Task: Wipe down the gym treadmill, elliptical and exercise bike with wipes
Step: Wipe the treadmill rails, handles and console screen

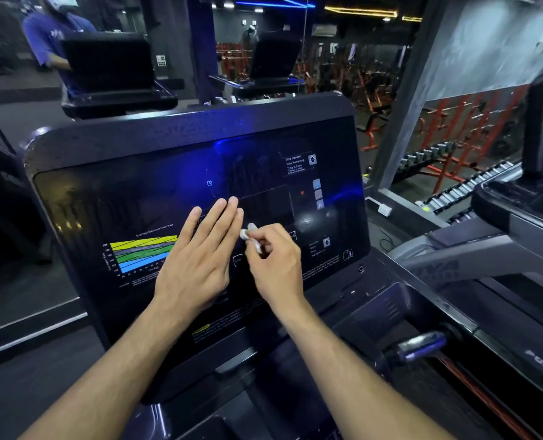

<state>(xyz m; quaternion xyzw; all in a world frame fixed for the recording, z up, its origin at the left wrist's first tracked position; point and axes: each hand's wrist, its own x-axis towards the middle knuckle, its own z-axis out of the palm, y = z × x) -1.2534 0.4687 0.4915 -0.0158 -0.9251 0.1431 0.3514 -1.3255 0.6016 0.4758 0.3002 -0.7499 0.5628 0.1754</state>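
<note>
Pinching wipe (251, 238) (right hand (274, 258)) over console (136, 192)

My left hand (200, 255) lies flat, fingers straight, on the dark treadmill console (197, 192); just beside it, my right hand (274, 262) pinches a small crumpled white wipe (251, 238) against the panel.

Both arms reach forward. Left hand (200, 252) is flat, fingers straight and together, while right hand (274, 262) is curled up, fingertips pinching something small and white.
</note>
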